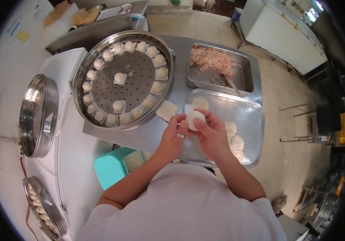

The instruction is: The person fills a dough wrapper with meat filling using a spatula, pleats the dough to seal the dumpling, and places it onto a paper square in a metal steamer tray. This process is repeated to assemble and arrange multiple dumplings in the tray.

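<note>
A round white dough wrapper (195, 116) is held up between my two hands, over the near-left part of a metal tray (248, 106). My left hand (174, 134), with a ring on one finger, pinches its left edge. My right hand (213, 134) grips it from the right, with the thumb pressed on its face. Behind my fingers lies another flat dough disc (199, 103). Several more dough rounds (237, 143) rest on the tray beside my right hand. A stack of square papers (167, 110) lies just beyond my left hand.
A round perforated steamer (134, 80) holds pleated buns on paper squares, mostly ringed along its rim. Behind the tray stands a pan (244, 68) of minced filling (210, 60) with a spatula (232, 85). A turquoise basket (110, 170) is below left; further steamers (40, 114) stand at left.
</note>
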`<state>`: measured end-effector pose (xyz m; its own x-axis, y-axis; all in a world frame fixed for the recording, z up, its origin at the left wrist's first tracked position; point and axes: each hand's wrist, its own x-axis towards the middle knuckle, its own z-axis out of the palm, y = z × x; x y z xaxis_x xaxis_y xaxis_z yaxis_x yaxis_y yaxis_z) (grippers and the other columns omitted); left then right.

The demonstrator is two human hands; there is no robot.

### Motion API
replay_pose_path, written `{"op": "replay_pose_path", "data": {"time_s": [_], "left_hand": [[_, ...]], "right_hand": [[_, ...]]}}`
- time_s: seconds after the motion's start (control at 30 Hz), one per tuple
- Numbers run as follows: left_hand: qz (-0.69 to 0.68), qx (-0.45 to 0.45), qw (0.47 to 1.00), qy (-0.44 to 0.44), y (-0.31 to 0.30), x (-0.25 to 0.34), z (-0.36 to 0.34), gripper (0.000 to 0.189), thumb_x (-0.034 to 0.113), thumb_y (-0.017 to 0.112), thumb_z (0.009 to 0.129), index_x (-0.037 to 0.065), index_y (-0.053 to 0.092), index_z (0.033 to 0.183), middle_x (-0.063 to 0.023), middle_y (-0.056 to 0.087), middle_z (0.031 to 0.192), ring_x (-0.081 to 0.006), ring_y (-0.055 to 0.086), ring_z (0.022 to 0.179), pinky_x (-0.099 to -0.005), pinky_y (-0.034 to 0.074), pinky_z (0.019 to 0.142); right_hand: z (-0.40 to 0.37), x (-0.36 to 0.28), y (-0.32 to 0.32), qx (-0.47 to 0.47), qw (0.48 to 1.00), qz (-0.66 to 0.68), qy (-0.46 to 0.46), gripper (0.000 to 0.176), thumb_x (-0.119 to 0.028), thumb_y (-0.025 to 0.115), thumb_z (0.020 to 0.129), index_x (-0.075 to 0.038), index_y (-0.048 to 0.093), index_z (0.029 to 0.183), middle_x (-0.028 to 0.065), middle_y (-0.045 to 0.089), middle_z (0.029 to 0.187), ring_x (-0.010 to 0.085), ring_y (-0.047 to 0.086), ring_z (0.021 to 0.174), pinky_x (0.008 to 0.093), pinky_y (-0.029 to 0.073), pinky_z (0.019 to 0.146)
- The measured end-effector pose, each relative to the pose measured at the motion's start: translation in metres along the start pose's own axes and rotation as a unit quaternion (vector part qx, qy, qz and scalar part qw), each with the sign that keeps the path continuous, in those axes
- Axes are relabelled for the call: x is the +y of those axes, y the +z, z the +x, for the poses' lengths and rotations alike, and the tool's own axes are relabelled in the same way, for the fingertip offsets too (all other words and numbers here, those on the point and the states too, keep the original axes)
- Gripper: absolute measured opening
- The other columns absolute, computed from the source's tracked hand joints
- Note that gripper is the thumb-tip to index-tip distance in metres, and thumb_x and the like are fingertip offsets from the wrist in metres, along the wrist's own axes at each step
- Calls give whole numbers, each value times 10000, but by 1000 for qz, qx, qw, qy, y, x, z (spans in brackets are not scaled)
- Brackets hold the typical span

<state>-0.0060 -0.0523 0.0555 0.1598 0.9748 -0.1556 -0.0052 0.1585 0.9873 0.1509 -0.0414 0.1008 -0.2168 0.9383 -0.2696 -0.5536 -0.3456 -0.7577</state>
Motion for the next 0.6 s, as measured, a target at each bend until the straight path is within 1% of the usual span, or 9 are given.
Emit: {"op": "replay_pose_path", "data": {"time_s": [0.07,0.17,0.27,0.37,0.47,0.5,0.53,0.57,0.6], "left_hand": [[-25,-17,999,-32,-6,-5,4,591,551,410,1086,28,475,1353,-65,583,1210,-134,577,1033,-304,505,905],[-97,-77,989,-78,-14,-13,9,561,534,430,1085,39,485,1344,-61,593,1184,-140,581,1023,-320,509,899],[-174,-194,932,-250,-30,-17,15,583,448,572,1051,8,455,1415,-91,639,1136,-150,610,983,-310,531,801],[-131,-285,903,-294,-36,-15,24,639,456,630,1012,10,445,1431,-83,650,1149,-166,626,988,-318,542,787],[-102,-315,917,-223,-43,-33,47,666,473,696,965,37,500,1428,-71,623,1225,-160,614,985,-330,536,829],[11,-267,947,-178,-38,-33,60,636,454,727,939,34,541,1379,-80,629,1223,-181,628,990,-343,541,825],[124,-216,960,-128,-31,-32,77,606,435,758,913,32,583,1330,-90,635,1221,-202,642,996,-357,547,822],[236,-161,956,-74,-25,-31,93,577,415,789,887,29,624,1281,-100,640,1218,-223,656,1001,-370,553,818],[330,-151,932,-15,-22,-31,107,561,415,806,862,24,642,1230,-115,649,1197,-238,661,1016,-382,558,828]], "right_hand": [[-2,5,1,10,1000,-13,23,410,-168,692,996,42,545,1316,123,681,1191,200,689,993,343,588,787],[-10,12,-3,16,998,-15,54,401,-176,671,1006,39,548,1320,117,684,1172,190,687,957,335,574,771],[-17,21,-13,37,997,2,63,394,-174,661,1006,36,550,1320,117,687,1141,194,692,927,328,577,754],[-27,25,-27,48,996,21,76,394,-168,665,999,35,550,1316,129,686,1114,213,709,901,327,598,725],[-36,24,-39,75,994,29,71,390,-149,658,997,42,553,1321,125,693,1083,206,708,873,331,592,705],[-38,24,-44,91,993,30,63,393,-138,657,996,44,552,1328,118,695,1080,201,705,869,337,585,709],[-41,23,-49,106,992,31,55,395,-128,656,995,45,551,1335,110,696,1078,196,701,866,343,578,712],[-43,22,-52,120,991,38,42,403,-123,657,995,48,548,1343,109,695,1065,197,703,854,339,581,706],[-46,22,-55,128,990,38,35,406,-124,656,997,50,545,1346,109,694,1062,197,703,855,337,581,706]]}}
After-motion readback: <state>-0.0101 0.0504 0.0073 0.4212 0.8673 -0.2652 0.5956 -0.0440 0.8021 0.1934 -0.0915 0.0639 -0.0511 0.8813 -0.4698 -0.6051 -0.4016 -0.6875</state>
